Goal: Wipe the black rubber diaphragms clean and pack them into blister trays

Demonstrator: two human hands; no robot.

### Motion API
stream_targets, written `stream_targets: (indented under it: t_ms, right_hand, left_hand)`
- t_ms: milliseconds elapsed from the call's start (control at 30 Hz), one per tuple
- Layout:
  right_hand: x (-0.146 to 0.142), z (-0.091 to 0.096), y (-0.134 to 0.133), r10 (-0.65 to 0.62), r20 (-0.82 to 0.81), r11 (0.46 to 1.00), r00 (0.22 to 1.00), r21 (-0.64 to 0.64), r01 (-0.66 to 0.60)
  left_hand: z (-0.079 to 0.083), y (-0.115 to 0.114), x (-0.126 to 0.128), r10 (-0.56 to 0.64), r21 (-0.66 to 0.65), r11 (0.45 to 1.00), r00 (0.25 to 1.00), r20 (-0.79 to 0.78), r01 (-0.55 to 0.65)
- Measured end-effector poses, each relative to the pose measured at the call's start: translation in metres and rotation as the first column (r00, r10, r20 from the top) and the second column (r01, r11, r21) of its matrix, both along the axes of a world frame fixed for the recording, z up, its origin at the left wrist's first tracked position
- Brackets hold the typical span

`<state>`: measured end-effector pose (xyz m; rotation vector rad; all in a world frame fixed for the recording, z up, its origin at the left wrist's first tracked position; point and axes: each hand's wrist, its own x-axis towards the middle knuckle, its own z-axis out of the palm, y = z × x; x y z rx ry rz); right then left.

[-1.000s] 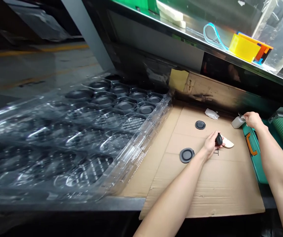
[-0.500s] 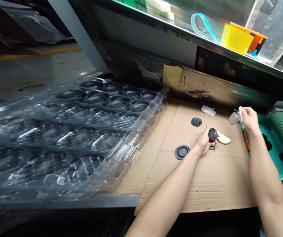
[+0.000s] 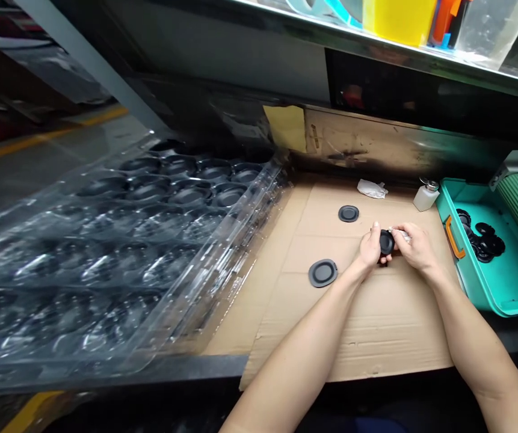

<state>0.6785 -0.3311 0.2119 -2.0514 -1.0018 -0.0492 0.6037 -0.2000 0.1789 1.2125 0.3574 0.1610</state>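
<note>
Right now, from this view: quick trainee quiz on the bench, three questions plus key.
1. How many loose discs lie on the cardboard?
2. Which is nearer the teal tray: the left hand or the right hand?
3. True or false: the teal tray holds dark discs.

Key: 1. Two. 2. The right hand. 3. True.

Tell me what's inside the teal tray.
The teal tray holds a cluster of black discs, with two more at its right edge. Anything beneath the cluster is covered; the tray's right end runs out of view.
</note>
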Motion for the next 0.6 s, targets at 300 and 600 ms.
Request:
stream_targets:
  t_ms: [300, 600]
  right_hand:
    - [-0.002, -0.011, 0.001, 0.031, 0.228, 0.973, 0.973, -0.230, 0.023]
    - [-0.006, -0.018, 0.006, 0.031, 0.258, 0.972, 0.966, -0.233, 0.031]
  left_hand:
    - [-0.004, -0.006, -0.004, 0.047, 0.152, 0.987, 0.999, -0.027, -0.043]
    - [-0.006, -0.008, -0.005, 0.086, 0.048, 0.995, 0.996, 0.003, -0.086]
